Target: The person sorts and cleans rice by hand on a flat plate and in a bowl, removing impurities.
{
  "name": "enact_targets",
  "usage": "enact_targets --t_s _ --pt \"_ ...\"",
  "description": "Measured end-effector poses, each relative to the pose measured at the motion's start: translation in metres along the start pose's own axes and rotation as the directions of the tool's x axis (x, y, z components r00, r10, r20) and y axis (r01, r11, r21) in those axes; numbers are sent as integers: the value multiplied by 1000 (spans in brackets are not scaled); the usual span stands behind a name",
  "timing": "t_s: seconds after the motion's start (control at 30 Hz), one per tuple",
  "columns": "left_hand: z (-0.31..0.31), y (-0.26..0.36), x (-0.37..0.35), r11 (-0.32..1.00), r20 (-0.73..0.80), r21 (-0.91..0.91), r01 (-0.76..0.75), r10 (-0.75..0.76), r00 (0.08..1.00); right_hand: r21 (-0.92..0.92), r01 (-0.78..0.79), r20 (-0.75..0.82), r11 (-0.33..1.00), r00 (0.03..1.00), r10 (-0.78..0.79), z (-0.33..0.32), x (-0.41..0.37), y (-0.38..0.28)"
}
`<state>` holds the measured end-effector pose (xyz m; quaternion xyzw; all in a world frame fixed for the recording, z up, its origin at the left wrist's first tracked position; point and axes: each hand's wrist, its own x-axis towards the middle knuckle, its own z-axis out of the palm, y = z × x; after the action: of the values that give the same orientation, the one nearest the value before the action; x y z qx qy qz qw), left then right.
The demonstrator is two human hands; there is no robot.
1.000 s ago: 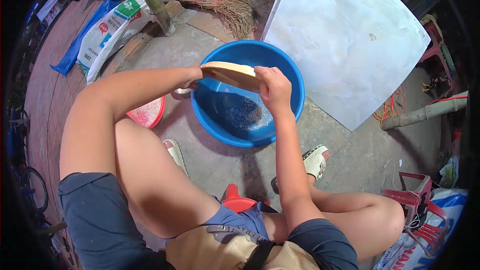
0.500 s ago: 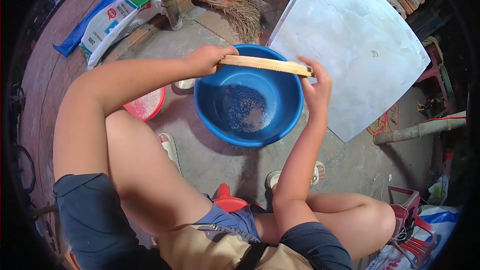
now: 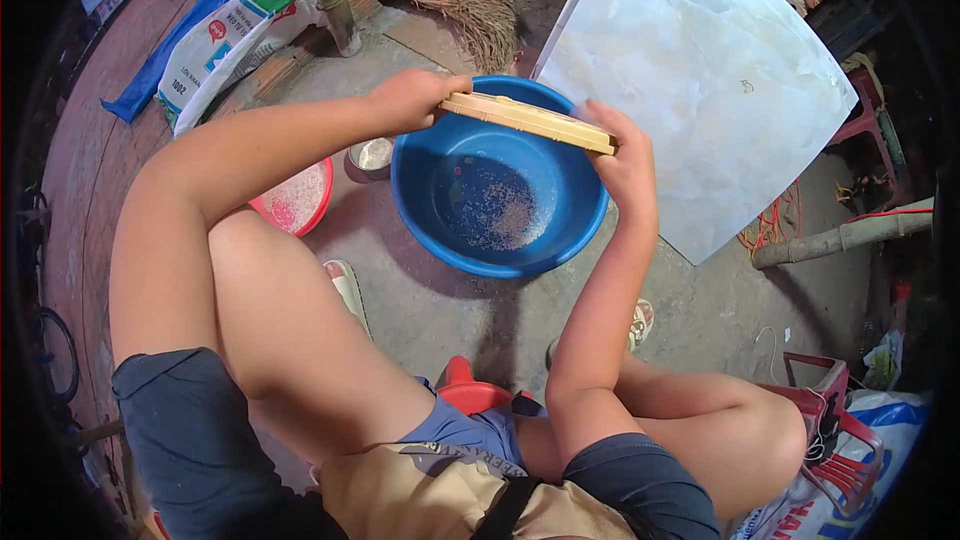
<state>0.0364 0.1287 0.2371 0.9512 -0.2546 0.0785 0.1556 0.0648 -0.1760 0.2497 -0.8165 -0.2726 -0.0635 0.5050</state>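
Both my hands hold a pale bamboo sieve [image 3: 528, 120], seen almost edge-on over the far part of a blue plastic basin [image 3: 498, 265]. My left hand [image 3: 412, 100] grips its left end. At the right end, my right hand [image 3: 627, 155] has the thumb and fingers around the rim; its upper fingers are slightly blurred. The sieve slants down toward the right, and its mesh hardly shows. Small pale brown grains [image 3: 508, 217] lie scattered on the basin's floor, thickest right of the middle.
Left of the basin stand a red bowl [image 3: 322, 202] of whitish meal and a small metal container [image 3: 372, 156]. A straw broom [image 3: 485, 32] lies behind. A large white panel [image 3: 700, 90] leans at the right. A bamboo pole [image 3: 850, 240] and red stool [image 3: 835, 430] are farther right.
The sieve's slope down to the right has grown a little steeper, and more of its upper side shows. My right hand's raised fingers have come nearer the rim. The view has shifted slightly.
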Motion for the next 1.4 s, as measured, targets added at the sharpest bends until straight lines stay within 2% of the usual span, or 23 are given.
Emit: enact_targets --t_s 0.13,0.2,0.23,0.3,0.33,0.4,0.43,0.5,0.6,0.63,0.67,0.7,0.73,0.77,0.8,0.87,0.93,0.97,1.03,1.1,1.23,1.3,1.4 --pt "0 -1 1 1000 18 25 10 -11 1000 -4 -163 -35 987 986 163 7 -5 4" --pt "-1 0 4 999 11 30 13 -14 1000 -123 42 35 992 999 -37 6 -5 7" --pt "-1 1 5 1000 22 19 23 -23 999 -128 46 40 991 998 -42 6 -6 7" --pt "-4 5 5 999 25 7 45 -45 999 86 -111 -133 990 984 122 10 -5 -15" --pt "-7 7 4 997 37 21 77 -78 996 85 -106 -121 991 986 116 8 -2 -5" --pt "-10 9 1 990 39 39 133 -135 990 -178 -36 92 983 994 53 5 10 20" --pt "-12 8 0 982 -3 36 187 -187 982 -170 -17 111 985 993 37 12 13 26" --pt "-21 -2 -9 963 -56 55 263 -260 964 -163 38 -188 986 980 -69 28 17 24" --pt "-28 -24 -26 907 -206 -96 411 -422 883 -235 1 -334 972 939 -82 34 20 41" --pt "-27 -38 -32 908 -198 -77 411 -418 886 -251 -113 -379 961 925 10 32 17 65" --pt "-24 -52 -38 863 -331 -123 490 -501 800 -263 -233 -427 936 898 104 28 12 93" --pt "-24 -64 -43 816 -450 -181 549 -565 691 -254 -469 -459 846 829 321 23 6 107" --pt "-28 -74 -50 693 -393 -261 672 -712 582 -235 -676 -487 699 704 517 18 -2 121" --pt "-32 -83 -57 546 -322 -327 771 -832 453 -283 -749 -491 599 650 580 18 -13 145" --pt "-32 -88 -66 501 -324 -344 794 -857 401 -331 -807 -499 489 589 636 21 -27 172" --pt "-22 -102 -88 410 -290 -432 803 -907 306 -208 -799 -237 565 601 763 28 -55 209" --pt "-4 -124 -101 264 -173 -642 720 -964 200 146 -752 -171 643 621 765 60 -79 262" --pt "4 -125 -99 151 -76 -761 630 -987 145 386 -698 -155 604 596 788 66 -83 248" --pt "-6 -85 -81 17 51 -771 637 -995 88 576 -613 -60 540 627 776 63 -84 235" --pt "-8 -64 -66 -2 113 -784 620 -984 140 629 -617 26 473 624 781 43 -71 180" --pt "-3 -65 -41 94 163 -736 670 -937 310 621 -541 -65 567 686 725 -23 -45 123" --pt "-4 -52 -25 124 160 -734 668 -924 347 437 -626 -110 646 675 729 -64 -38 87" --pt "-3 -60 -11 277 80 -788 550 -839 538 410 -550 -246 727 701 669 -122 -51 48"
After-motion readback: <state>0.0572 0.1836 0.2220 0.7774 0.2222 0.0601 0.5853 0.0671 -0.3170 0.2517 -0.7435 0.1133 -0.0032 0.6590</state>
